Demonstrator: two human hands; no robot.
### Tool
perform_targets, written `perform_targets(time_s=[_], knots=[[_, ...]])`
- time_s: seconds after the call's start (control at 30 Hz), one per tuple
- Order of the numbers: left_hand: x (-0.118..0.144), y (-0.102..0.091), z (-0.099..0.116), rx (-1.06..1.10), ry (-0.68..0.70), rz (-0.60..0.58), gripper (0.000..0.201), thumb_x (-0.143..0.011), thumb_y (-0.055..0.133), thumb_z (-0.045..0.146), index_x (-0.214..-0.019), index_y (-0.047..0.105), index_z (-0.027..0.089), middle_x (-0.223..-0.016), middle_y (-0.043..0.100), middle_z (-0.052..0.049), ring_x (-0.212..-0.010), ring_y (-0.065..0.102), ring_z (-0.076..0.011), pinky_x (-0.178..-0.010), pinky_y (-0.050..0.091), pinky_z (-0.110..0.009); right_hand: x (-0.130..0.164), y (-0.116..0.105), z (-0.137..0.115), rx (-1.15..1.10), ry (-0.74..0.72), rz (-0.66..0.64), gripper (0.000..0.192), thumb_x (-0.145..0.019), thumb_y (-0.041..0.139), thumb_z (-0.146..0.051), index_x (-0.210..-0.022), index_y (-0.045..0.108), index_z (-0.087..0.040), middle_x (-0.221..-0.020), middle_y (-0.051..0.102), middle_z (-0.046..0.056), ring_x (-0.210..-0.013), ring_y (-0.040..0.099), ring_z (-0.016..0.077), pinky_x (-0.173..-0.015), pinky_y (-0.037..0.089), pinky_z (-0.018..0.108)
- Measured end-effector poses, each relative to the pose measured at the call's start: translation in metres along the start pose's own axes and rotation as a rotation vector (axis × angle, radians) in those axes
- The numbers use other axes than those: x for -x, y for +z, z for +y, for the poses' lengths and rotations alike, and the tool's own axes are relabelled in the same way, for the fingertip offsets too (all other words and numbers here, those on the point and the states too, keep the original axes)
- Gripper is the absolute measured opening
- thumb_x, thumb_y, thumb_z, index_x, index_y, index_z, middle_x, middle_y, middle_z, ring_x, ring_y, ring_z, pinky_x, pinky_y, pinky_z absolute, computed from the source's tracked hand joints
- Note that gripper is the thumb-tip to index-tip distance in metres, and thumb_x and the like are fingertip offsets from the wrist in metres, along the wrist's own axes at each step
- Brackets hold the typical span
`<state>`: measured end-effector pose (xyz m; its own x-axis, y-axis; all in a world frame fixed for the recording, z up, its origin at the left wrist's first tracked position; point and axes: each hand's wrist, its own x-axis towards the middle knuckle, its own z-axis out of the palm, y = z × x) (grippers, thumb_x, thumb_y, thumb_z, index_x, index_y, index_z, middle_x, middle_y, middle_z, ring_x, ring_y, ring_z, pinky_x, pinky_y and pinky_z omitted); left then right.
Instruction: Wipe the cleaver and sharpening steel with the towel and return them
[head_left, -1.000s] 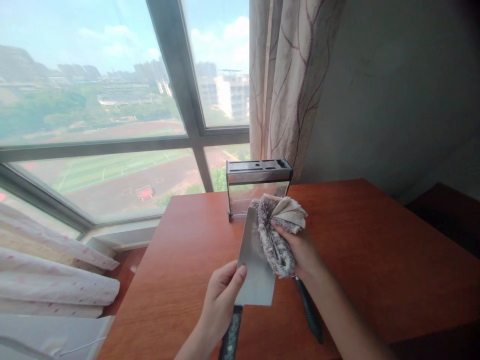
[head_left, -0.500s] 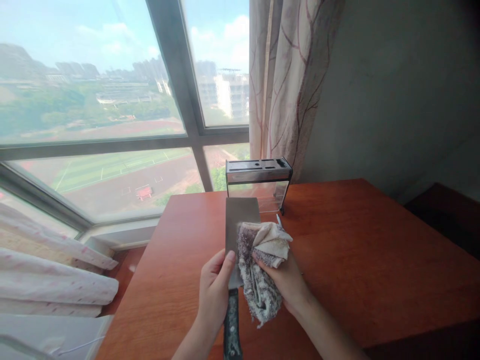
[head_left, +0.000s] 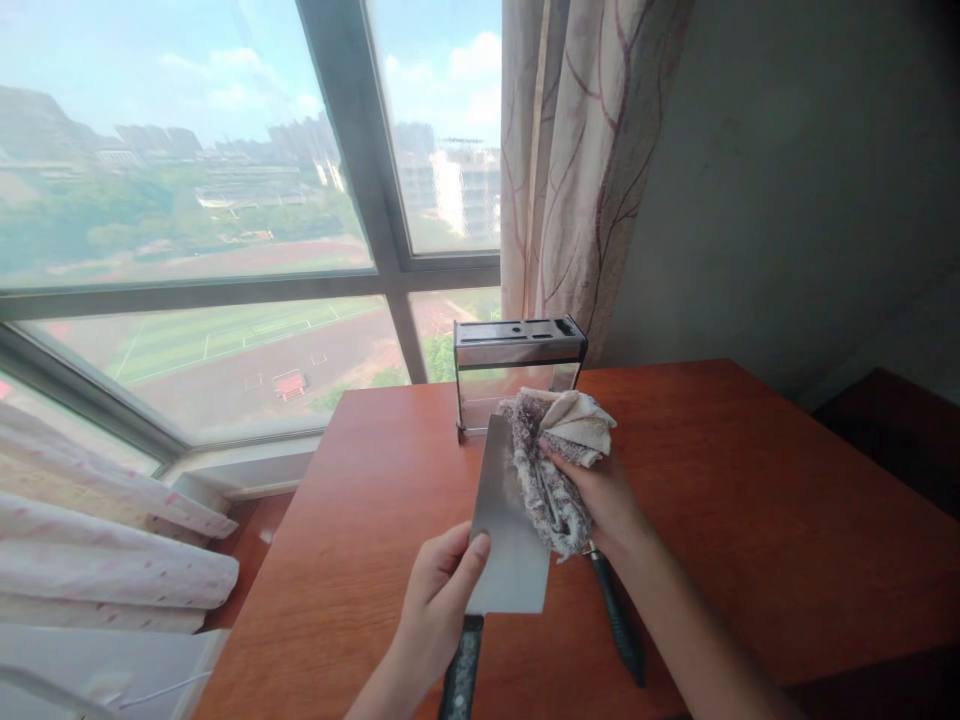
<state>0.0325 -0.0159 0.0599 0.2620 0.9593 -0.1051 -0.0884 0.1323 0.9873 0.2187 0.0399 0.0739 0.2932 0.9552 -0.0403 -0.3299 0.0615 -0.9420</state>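
Note:
A cleaver (head_left: 504, 560) with a broad metal blade and a dark speckled handle is tilted over the table. My left hand (head_left: 442, 585) grips it at the blade's left edge near the handle, thumb on the flat face. My right hand (head_left: 596, 495) is closed around a bunched grey and white cloth (head_left: 559, 500), which lies against the upper right part of the blade. Beneath my right wrist, a tool with a black handle (head_left: 617, 620) rests on the table; its other end is hidden behind the cloth and hand.
A knife block (head_left: 521, 352) with a slotted metal top and clear sides stands at the back of the reddish-brown wooden table (head_left: 750, 500). Behind it hangs a patterned curtain (head_left: 585, 150). A large window (head_left: 187, 220) is on the left.
The cloth in my right hand has moved up and right along the blade, towards its far end. The cleaver now tilts to the right, and the black handle under my wrist has come into view.

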Motion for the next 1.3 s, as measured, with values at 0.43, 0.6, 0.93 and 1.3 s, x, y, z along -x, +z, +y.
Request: perform_targets(time_s=[0.43, 0.6, 0.93, 1.3], knots=[[0.006, -0.019, 0.0, -0.129, 0.006, -0.11, 0.036, -0.09, 0.052, 0.046, -0.073, 0.054, 0.014, -0.065, 0.034, 0.002, -0.06, 0.032, -0.0107, -0.052, 0.025, -0.022, -0.027, -0.021, -0.014, -0.077, -0.053, 0.038, 0.044, -0.064, 0.084, -0.032, -0.104, 0.069, -0.027, -0.102, 0.075, 0.0, -0.101, 0.069, 0.0245, -0.082, 0.057, 0.035], [0.005, -0.027, 0.009, -0.29, 0.02, -0.213, 0.04, -0.091, 0.048, 0.047, -0.066, 0.049, 0.016, -0.064, 0.032, 0.002, -0.059, 0.031, -0.0111, -0.052, 0.025, -0.023, -0.047, -0.04, -0.052, 0.217, 0.014, -0.291, 0.04, -0.055, 0.088, -0.025, -0.092, 0.074, -0.022, -0.095, 0.076, 0.002, -0.094, 0.069, 0.0243, -0.085, 0.055, 0.034], [-0.007, -0.023, 0.009, -0.33, 0.018, -0.261, 0.04, -0.092, 0.047, 0.048, -0.066, 0.047, 0.017, -0.064, 0.03, 0.002, -0.059, 0.03, -0.0115, -0.052, 0.024, -0.024, -0.045, -0.013, -0.056, 0.486, -0.077, -0.775, 0.038, -0.059, 0.082, -0.025, -0.096, 0.074, -0.018, -0.096, 0.074, 0.003, -0.089, 0.067, 0.025, -0.087, 0.052, 0.039], [-0.004, -0.015, 0.006, -0.177, -0.008, -0.146, 0.039, -0.088, 0.054, 0.047, -0.067, 0.052, 0.015, -0.062, 0.033, 0.003, -0.058, 0.031, -0.0105, -0.051, 0.023, -0.022, -0.039, -0.019, -0.026, 0.361, -0.249, -0.314, 0.034, -0.061, 0.084, -0.027, -0.092, 0.074, -0.019, -0.095, 0.076, 0.005, -0.091, 0.069, 0.0284, -0.082, 0.054, 0.038]])
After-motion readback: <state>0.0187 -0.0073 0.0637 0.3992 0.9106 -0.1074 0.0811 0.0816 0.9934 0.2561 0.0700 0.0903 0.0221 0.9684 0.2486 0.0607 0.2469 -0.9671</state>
